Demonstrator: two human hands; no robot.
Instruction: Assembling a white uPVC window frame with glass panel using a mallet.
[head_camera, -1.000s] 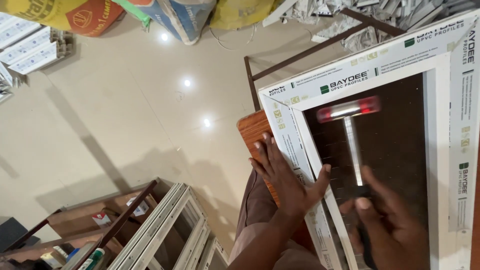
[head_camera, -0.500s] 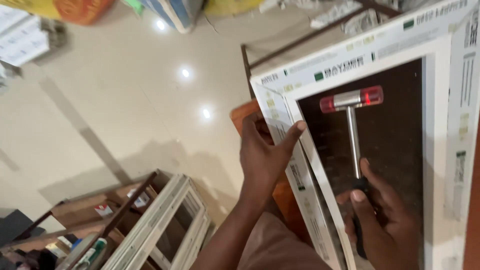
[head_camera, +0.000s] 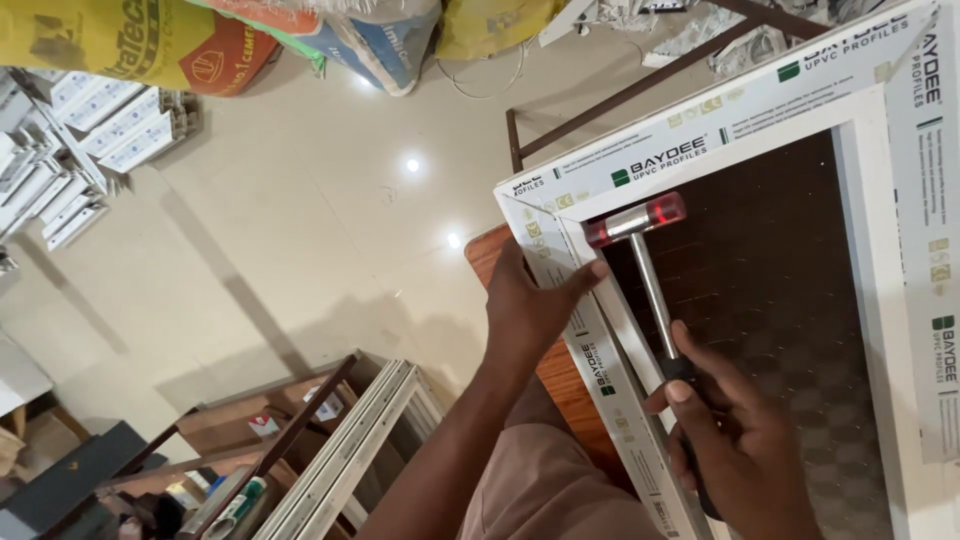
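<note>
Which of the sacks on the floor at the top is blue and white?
The middle sack, lying between the yellow one on its left and the smaller yellow one on its right. It alone has blue and white panels.

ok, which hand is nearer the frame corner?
Left. The left hand presses on the white frame just below its corner; the right hand grips the mallet handle, lower down.
</note>
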